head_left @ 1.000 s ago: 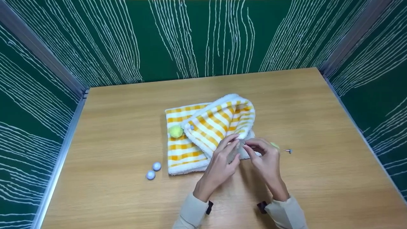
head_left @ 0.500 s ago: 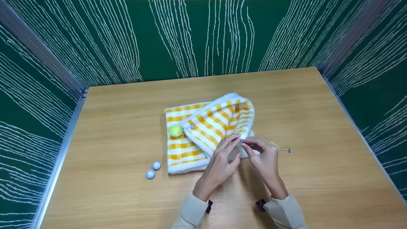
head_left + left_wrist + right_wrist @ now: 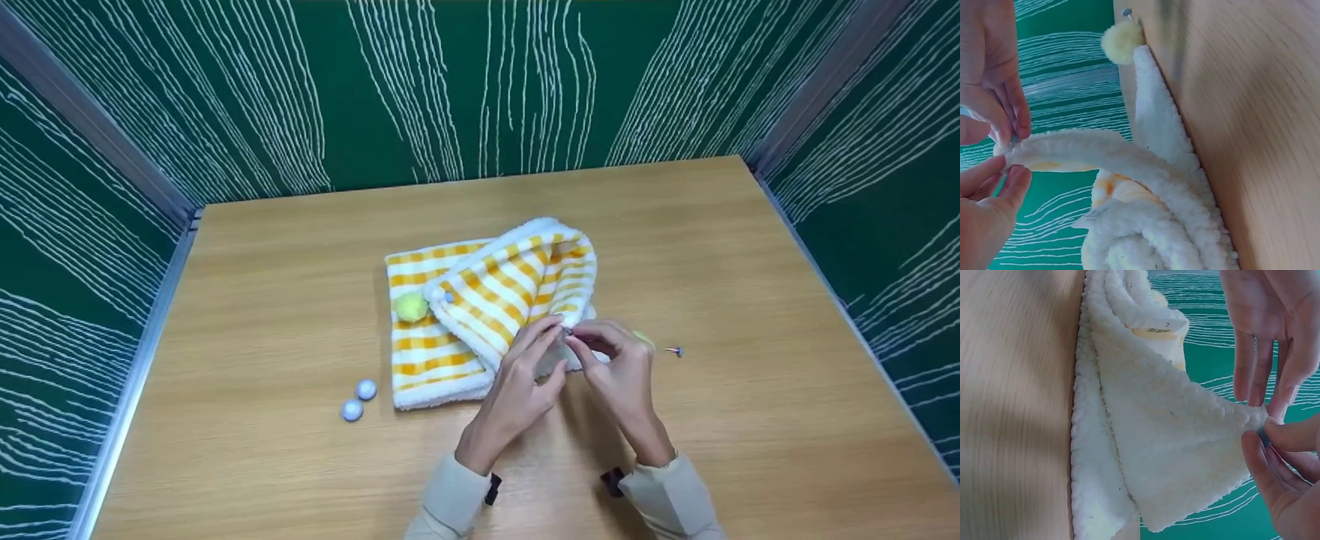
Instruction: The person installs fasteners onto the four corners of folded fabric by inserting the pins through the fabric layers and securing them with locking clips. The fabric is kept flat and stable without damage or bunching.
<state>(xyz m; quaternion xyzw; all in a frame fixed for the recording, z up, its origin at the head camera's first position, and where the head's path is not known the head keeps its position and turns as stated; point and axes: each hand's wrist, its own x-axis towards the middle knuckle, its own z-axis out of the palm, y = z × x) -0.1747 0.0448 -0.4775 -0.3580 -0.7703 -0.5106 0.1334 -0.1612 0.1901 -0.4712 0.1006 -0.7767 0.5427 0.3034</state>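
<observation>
A yellow-and-white checked cloth [image 3: 495,300] with fluffy white edging lies folded, one part lifted over the rest. My left hand [image 3: 517,379] pinches its raised fleecy corner. With thumb and fingertips my right hand [image 3: 622,375] pinches a small blue-grey headed pin [image 3: 1264,436] against that corner. Its thin shaft shows between the hands in the left wrist view; how deep it sits I cannot tell. A small blue head [image 3: 449,298] sits on the cloth's left flap, beside a yellow-green pompom [image 3: 412,307]. Another pompom [image 3: 1122,43] lies partly behind my right hand.
Right of my right hand, a loose blue-headed pin [image 3: 675,351] lies on the wooden table [image 3: 285,300]. Two pale blue balls [image 3: 359,400] rest left of the cloth. Green panels [image 3: 525,90] with white lines stand around the table.
My right fingertips have shifted slightly left, closer to the left fingertips and the corner. The left hand and cloth hold nearly still; the whole view has drifted a little.
</observation>
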